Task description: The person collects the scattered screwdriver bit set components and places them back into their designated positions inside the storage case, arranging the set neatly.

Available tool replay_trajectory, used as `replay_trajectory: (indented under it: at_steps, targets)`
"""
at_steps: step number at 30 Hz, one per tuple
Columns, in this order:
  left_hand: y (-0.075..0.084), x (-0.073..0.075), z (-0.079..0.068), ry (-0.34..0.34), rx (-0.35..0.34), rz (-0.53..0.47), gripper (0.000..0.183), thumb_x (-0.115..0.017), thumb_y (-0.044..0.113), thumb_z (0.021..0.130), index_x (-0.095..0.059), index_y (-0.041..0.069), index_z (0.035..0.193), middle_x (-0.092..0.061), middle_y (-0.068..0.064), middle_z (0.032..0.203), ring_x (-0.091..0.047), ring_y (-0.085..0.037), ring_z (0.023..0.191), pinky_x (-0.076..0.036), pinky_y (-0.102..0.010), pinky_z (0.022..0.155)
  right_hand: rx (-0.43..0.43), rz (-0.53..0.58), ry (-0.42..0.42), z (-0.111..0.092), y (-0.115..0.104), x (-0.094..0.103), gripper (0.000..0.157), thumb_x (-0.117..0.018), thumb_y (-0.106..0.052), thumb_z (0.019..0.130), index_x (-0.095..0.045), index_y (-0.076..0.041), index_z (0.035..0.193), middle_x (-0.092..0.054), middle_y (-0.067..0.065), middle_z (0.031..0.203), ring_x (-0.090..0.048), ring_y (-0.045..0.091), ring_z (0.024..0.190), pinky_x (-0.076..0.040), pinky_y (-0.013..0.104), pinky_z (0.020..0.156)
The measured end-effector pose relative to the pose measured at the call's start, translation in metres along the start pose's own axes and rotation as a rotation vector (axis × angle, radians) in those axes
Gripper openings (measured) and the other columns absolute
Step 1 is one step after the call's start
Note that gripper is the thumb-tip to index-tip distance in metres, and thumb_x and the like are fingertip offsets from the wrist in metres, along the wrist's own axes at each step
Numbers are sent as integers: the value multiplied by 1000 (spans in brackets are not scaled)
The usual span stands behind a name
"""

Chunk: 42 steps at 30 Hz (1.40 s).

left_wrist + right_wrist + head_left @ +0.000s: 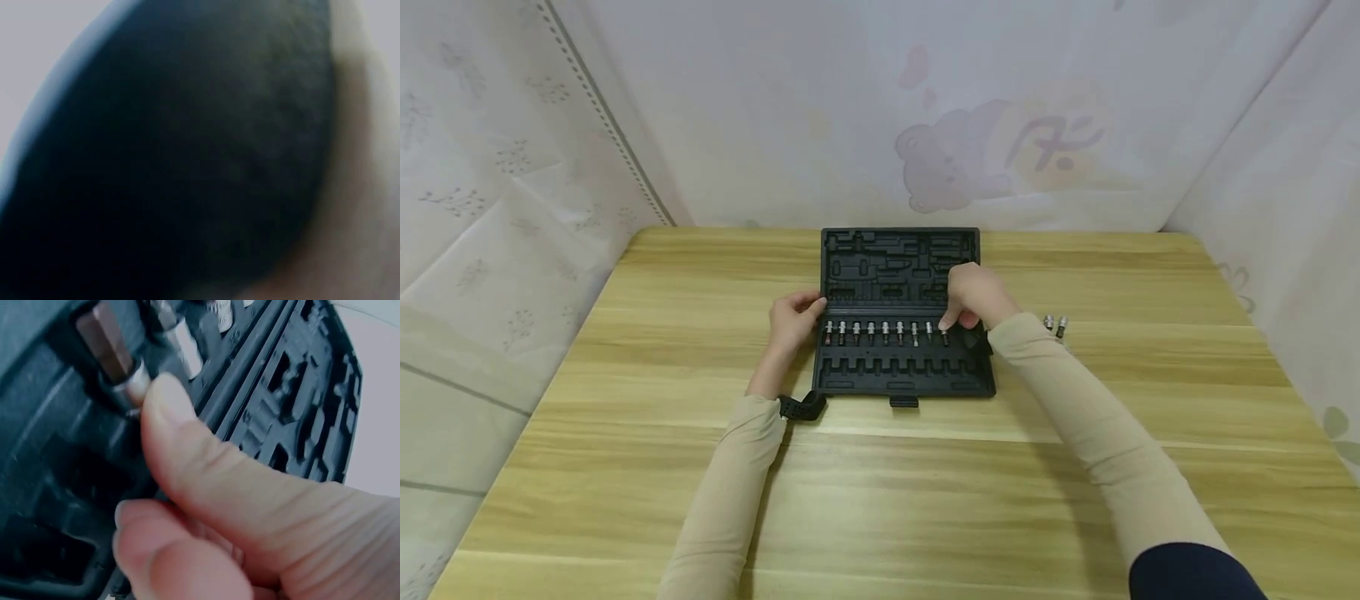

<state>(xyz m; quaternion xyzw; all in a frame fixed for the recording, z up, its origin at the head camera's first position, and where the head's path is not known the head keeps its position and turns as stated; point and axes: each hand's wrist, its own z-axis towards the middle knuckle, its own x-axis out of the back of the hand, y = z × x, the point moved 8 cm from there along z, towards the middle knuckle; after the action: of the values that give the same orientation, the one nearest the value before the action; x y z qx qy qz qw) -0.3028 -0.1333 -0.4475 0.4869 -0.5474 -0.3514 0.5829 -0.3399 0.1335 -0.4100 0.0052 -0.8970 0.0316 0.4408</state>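
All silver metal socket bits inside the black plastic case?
No, at least two silver metal socket bits lie on the yellowish wooden table beside the black plastic case.

Dark shape [181, 150]: filling most of the view, blurring too heavily to identify
Bluish rim [55, 94]: edging its upper left
Tan strip [369, 187]: running down the right side, turning pinkish low down
Pale grey background [37, 37]: showing in both upper corners

Wooden tabletop [917, 483], pale bear-print cloth [775, 108] behind it, sprig-patterned cloth [512, 208] at left
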Motion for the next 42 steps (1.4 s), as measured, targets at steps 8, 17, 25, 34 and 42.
replay_trajectory:
  at_steps: [8, 17, 25, 34, 42]
  targets:
    - [0, 1, -1, 7, 7, 2, 28, -62, 10, 91, -65, -6, 113, -66, -22, 105, -57, -12, 67, -46, -18, 59, 72, 125, 78, -12, 2, -8, 30, -78, -29, 78, -68, -1, 80, -64, 5, 57, -62, 16, 53, -53, 38, 74]
    - [0, 1, -1, 2, 10, -10, 28, -62, 11, 91, -64, -6, 114, -65, -22, 106, -57, -10, 66, -46, -17, 59, 174, 429, 146, -33, 15, -6, 28, -68, -22, 87, -69, 6, 81, -61, 5, 55, -61, 17, 51, -54, 36, 58]
    - [-2, 2, 0, 6, 7, 2, 27, -62, 11, 91, -65, -5, 113, -66, -21, 105, -58, -12, 69, -47, -17, 59, 194, 486, 185, -40, 22, -4, 20, -63, -12, 89, -66, 7, 86, -63, 6, 61, -65, 23, 63, -55, 38, 67]
    - [0, 1, -1, -1, 4, 4, 28, -62, 11, 91, -65, -5, 114, -66, -22, 105, -58, -12, 69, -47, -17, 60, 222, 559, 229, -44, 44, -5, 17, -59, -6, 88, -64, 10, 86, -65, 10, 64, -64, 18, 59, -55, 35, 61]
    - [3, 1, -1, -5, -1, 19, 28, -61, 10, 91, -64, -6, 114, -65, -22, 107, -61, -17, 75, -49, -19, 63, 211, 629, 224, -48, 64, -7, 21, -58, -6, 89, -63, 14, 94, -65, 11, 68, -64, 17, 60, -56, 37, 64]
